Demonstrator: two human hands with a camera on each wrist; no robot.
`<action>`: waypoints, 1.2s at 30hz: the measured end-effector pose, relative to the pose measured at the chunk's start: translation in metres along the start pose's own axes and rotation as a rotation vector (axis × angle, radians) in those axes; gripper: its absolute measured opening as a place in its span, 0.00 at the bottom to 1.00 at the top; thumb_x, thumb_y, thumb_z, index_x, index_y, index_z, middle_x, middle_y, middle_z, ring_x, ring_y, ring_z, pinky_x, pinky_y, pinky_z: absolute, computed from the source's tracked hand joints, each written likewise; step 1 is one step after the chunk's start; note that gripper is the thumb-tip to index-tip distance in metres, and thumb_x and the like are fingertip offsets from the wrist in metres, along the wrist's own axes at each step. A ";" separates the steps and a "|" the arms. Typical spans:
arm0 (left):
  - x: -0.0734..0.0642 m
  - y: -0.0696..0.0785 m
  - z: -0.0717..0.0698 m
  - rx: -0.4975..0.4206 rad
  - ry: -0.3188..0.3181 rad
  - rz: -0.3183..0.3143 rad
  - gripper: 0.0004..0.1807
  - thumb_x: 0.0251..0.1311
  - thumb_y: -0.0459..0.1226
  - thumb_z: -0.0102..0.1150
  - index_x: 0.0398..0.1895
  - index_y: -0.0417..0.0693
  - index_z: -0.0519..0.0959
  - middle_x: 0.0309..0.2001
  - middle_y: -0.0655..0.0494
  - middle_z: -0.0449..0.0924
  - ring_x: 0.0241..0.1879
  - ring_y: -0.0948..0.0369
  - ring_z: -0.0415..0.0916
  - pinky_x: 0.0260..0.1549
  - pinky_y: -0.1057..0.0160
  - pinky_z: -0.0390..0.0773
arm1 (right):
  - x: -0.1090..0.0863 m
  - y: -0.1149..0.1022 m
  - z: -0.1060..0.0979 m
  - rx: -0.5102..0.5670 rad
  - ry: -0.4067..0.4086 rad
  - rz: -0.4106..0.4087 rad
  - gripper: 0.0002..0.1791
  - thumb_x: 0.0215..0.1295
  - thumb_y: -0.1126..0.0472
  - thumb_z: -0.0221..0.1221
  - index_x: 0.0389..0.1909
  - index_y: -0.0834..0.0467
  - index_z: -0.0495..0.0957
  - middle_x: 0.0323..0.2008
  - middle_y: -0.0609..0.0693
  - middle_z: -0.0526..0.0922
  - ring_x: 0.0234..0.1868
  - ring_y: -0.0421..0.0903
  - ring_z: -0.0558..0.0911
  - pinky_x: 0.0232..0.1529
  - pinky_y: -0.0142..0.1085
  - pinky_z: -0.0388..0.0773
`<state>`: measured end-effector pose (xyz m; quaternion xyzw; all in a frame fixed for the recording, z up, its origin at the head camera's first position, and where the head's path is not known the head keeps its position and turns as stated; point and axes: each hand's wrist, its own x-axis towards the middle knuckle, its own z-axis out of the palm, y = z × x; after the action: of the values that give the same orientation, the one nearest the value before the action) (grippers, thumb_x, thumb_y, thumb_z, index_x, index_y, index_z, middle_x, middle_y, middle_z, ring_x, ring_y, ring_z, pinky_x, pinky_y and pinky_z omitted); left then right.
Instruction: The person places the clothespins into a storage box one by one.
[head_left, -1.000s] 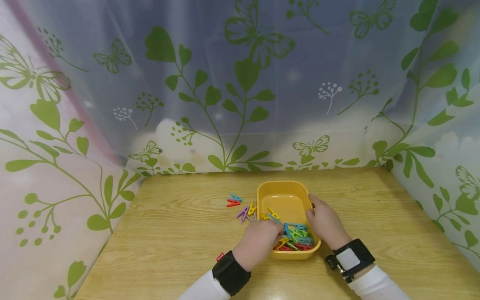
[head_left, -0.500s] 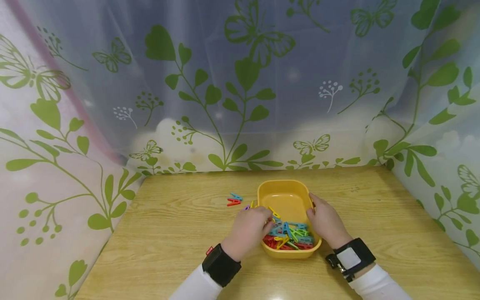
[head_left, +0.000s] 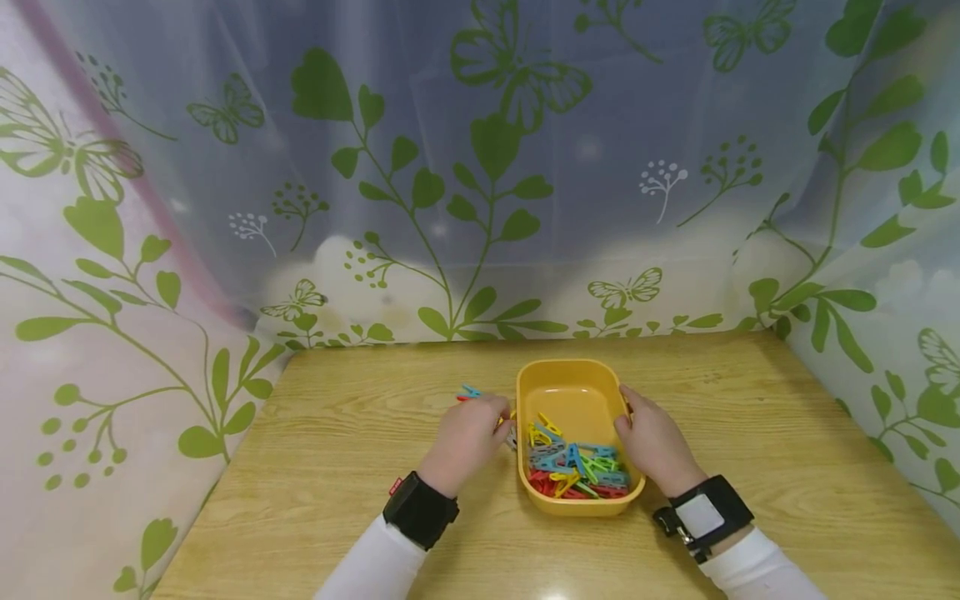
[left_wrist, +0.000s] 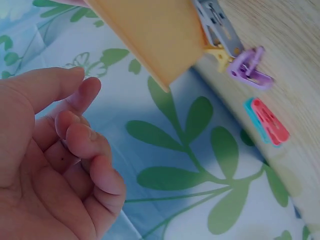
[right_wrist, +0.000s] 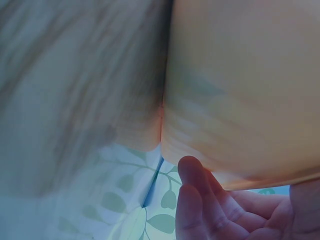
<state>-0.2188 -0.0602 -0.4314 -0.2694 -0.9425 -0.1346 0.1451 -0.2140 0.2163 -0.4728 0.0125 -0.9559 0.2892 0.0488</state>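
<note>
A yellow plastic tub [head_left: 573,403] holds several small clothespins in yellow, blue, green [head_left: 598,468], red and grey, gathered at its near end. My right hand [head_left: 660,442] grips the tub's right rim, thumb over the inside; in the right wrist view its fingers [right_wrist: 191,172] lie against the outer wall. Left of the tub is my left hand [head_left: 467,437], its fingers loosely curled and holding nothing in the left wrist view. Near it lie a grey clothespin [left_wrist: 222,27], a yellow clothespin [left_wrist: 219,56] and a purple clothespin [left_wrist: 247,69] beside the tub's wall.
Farther left on the wooden table [head_left: 360,408], a red clothespin [left_wrist: 270,121] and a teal clothespin [left_wrist: 255,120] lie together, partly hidden by the left hand in the head view. A curtain [head_left: 420,250] printed with leaves and butterflies surrounds the table's back and sides.
My left hand has moved from over the clothespins inside the tub, across its left rim, to the table beside it. My right hand stays on the right rim.
</note>
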 end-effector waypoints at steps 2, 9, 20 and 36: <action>-0.001 -0.004 0.002 0.008 0.001 -0.008 0.08 0.65 0.38 0.69 0.29 0.50 0.80 0.28 0.60 0.79 0.26 0.64 0.73 0.24 0.67 0.71 | 0.000 0.000 0.000 0.000 -0.002 0.004 0.32 0.77 0.63 0.50 0.76 0.71 0.58 0.66 0.74 0.73 0.36 0.50 0.78 0.27 0.36 0.70; -0.001 -0.015 0.015 0.030 -0.038 -0.017 0.04 0.61 0.33 0.71 0.32 0.47 0.83 0.31 0.57 0.83 0.30 0.61 0.79 0.28 0.64 0.77 | 0.001 0.000 0.000 0.008 -0.012 0.012 0.32 0.77 0.62 0.49 0.77 0.71 0.57 0.67 0.74 0.72 0.26 0.45 0.74 0.24 0.33 0.70; 0.000 -0.025 0.040 0.025 -0.131 -0.019 0.07 0.61 0.30 0.68 0.42 0.47 0.87 0.36 0.55 0.84 0.35 0.58 0.81 0.31 0.63 0.79 | 0.000 -0.001 -0.001 -0.001 -0.010 0.010 0.32 0.77 0.62 0.50 0.76 0.71 0.58 0.66 0.74 0.73 0.36 0.49 0.78 0.27 0.35 0.70; 0.001 -0.019 0.047 0.080 -0.147 -0.051 0.12 0.75 0.33 0.54 0.31 0.47 0.83 0.29 0.54 0.81 0.31 0.58 0.81 0.26 0.61 0.77 | 0.001 0.001 -0.001 0.004 -0.010 0.011 0.32 0.77 0.62 0.50 0.77 0.71 0.58 0.66 0.73 0.73 0.38 0.50 0.78 0.31 0.36 0.71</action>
<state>-0.2390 -0.0600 -0.4775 -0.2485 -0.9618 -0.0803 0.0825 -0.2146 0.2175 -0.4729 0.0090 -0.9556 0.2915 0.0423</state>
